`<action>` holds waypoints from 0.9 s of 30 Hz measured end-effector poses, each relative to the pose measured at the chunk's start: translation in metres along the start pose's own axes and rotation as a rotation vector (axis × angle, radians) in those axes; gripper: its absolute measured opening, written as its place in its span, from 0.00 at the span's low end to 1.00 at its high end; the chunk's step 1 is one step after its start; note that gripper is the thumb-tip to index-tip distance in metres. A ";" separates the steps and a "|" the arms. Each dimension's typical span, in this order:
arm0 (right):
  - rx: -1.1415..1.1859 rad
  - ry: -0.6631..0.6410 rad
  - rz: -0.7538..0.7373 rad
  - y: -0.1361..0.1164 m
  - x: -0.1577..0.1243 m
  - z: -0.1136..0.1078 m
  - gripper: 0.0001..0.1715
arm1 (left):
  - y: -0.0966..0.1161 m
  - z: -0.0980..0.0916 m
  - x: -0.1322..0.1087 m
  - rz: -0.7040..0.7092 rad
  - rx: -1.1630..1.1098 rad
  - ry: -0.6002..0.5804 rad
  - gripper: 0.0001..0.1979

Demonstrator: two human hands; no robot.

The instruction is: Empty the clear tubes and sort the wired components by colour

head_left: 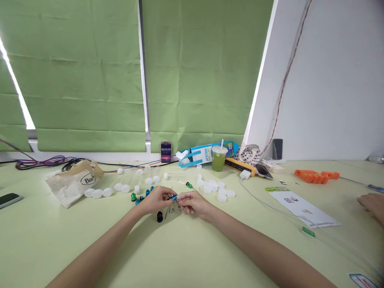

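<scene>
Near the middle of the pale tabletop (144,256), both bare hands meet over a cluster of small parts, with a broad stretch of surface between the forearms. To the left, a row of white caps (107,192) and a cloth bag (73,184) edge the working area; behind, clear tubes and a lidded cup (218,160) of green drink stand between the hands and the green blinds (207,72). To the right, more white caps (213,185) lie near the right hand (193,203), then a white cable (270,205) and a printed sheet (303,208); another person's hand (372,206) rests well apart at the far edge. The left hand (161,199) pinches a small blue piece (174,197) between thumb and fingers, just above the table. The piece is shiny and slim, with a thin metallic part beside it. The right hand's fingertips gather close against it; what they pinch, I cannot tell. A black piece (160,217) stands just below the left hand, and blue and green ones lie beside it.
</scene>
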State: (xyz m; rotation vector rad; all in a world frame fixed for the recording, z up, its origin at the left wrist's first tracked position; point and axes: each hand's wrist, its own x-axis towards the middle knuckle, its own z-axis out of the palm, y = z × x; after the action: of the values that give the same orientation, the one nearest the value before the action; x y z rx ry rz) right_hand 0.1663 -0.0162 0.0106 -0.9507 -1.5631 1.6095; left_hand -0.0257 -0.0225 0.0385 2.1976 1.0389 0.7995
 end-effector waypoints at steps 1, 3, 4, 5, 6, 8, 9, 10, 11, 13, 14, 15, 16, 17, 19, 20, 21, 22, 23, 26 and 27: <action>0.004 0.006 0.004 0.000 0.001 0.000 0.15 | -0.001 -0.001 0.000 -0.002 0.019 0.002 0.14; 0.015 0.027 0.016 0.000 0.001 0.000 0.14 | -0.001 -0.002 -0.001 0.003 0.053 0.000 0.14; 0.023 0.042 0.023 0.000 0.002 0.000 0.14 | -0.001 -0.003 -0.001 0.009 0.066 -0.005 0.14; 0.031 0.060 0.031 0.000 0.002 0.000 0.15 | 0.000 -0.004 -0.001 0.015 0.077 -0.011 0.15; 0.040 0.078 0.039 -0.001 0.002 0.001 0.15 | 0.002 -0.005 -0.002 0.019 0.087 -0.014 0.15; 0.063 0.112 0.054 -0.002 0.002 0.002 0.17 | 0.004 -0.007 -0.002 0.022 0.106 -0.019 0.15; 0.075 0.128 0.061 -0.003 0.001 0.002 0.18 | 0.005 -0.008 -0.003 0.024 0.112 -0.022 0.16; 0.088 0.144 0.066 -0.003 0.001 0.002 0.19 | 0.006 -0.010 -0.003 0.026 0.114 -0.029 0.16; 0.099 0.162 0.071 -0.004 0.001 0.003 0.20 | 0.005 -0.012 -0.003 0.026 0.113 -0.042 0.16; 0.112 0.187 0.075 -0.003 0.002 0.003 0.21 | 0.002 -0.016 -0.004 0.008 0.097 -0.069 0.17; 0.112 0.195 0.073 -0.002 0.002 0.003 0.21 | 0.000 -0.018 -0.004 -0.008 0.084 -0.072 0.18; 0.111 0.202 0.067 -0.001 0.003 0.002 0.20 | -0.003 -0.021 -0.003 -0.023 0.066 -0.067 0.18; 0.107 0.205 0.060 0.001 0.004 0.002 0.19 | -0.005 -0.023 -0.003 -0.040 0.044 -0.057 0.17; 0.102 0.209 0.053 0.002 0.005 0.002 0.17 | -0.006 -0.027 -0.004 -0.057 0.018 -0.043 0.17; 0.096 0.218 0.032 0.005 0.006 0.002 0.15 | -0.009 -0.035 -0.004 -0.084 -0.041 -0.005 0.17; 0.094 0.222 0.020 0.005 0.006 0.002 0.14 | -0.010 -0.039 -0.005 -0.090 -0.072 0.019 0.17; 0.093 0.225 0.006 0.006 0.005 0.003 0.14 | -0.012 -0.043 -0.005 -0.088 -0.100 0.052 0.18; 0.093 0.227 -0.007 0.006 0.005 0.003 0.14 | -0.014 -0.047 -0.005 -0.077 -0.124 0.091 0.18; 0.093 0.228 -0.016 0.005 0.004 0.004 0.15 | -0.017 -0.051 -0.006 -0.061 -0.138 0.138 0.18; 0.096 0.226 -0.023 0.004 0.002 0.006 0.16 | -0.027 -0.059 -0.005 -0.034 -0.080 0.297 0.18; 0.095 0.227 -0.026 0.004 0.002 0.007 0.16 | -0.031 -0.061 -0.004 -0.036 -0.038 0.346 0.18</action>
State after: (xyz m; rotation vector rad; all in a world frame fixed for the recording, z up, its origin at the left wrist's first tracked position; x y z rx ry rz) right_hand 0.1597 -0.0180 0.0063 -1.0187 -1.3285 1.4875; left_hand -0.0858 0.0047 0.0556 2.0461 1.2098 1.2020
